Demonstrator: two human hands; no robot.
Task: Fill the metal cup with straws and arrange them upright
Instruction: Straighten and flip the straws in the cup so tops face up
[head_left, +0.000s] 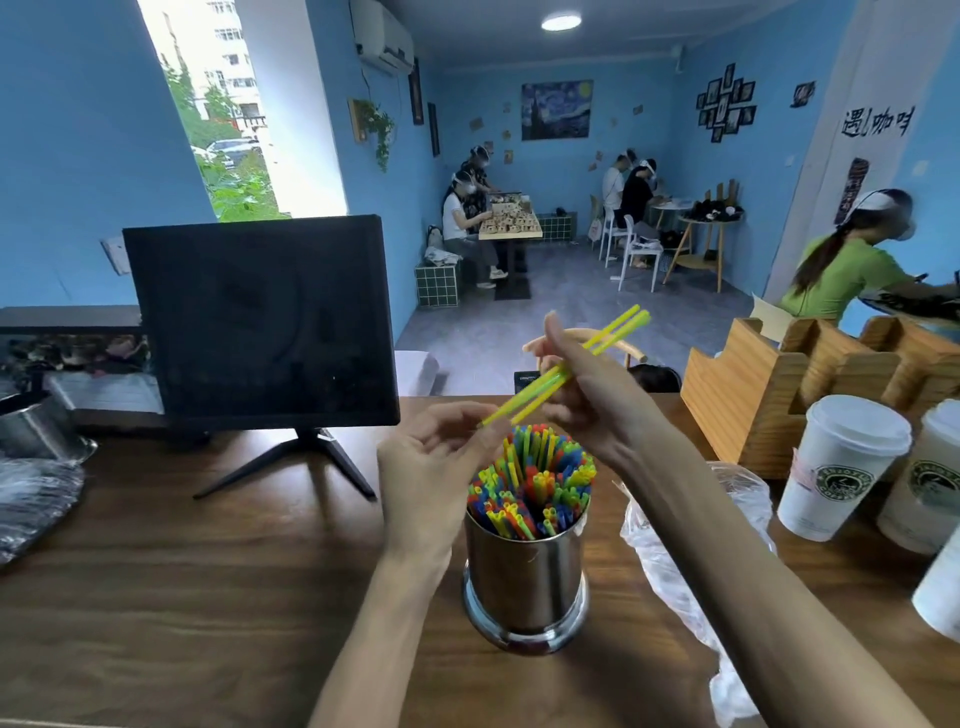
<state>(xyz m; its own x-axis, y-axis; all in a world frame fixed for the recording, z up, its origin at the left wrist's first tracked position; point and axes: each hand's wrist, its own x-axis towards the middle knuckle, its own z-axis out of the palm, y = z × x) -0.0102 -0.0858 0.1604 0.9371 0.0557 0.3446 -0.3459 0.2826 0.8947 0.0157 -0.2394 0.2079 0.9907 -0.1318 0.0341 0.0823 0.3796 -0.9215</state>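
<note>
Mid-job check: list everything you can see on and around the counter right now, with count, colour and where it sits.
metal cup: one, shiny steel, on the counter between the forearms
straws in the cup: many, red, blue, green, yellow, mostly upright
loose straws: two or three, yellow-green, held tilted above the cup
wooden counter: one, brown
monitor: one, black, left rear, screen dark
plastic bag: one, clear, right of the cup
lidded paper cups: at least three, white, far right
wooden organiser: one, light wood, behind the paper cups
steel container: one, far left
left hand: pinches the straws' lower ends
right hand: grips their middle
</note>
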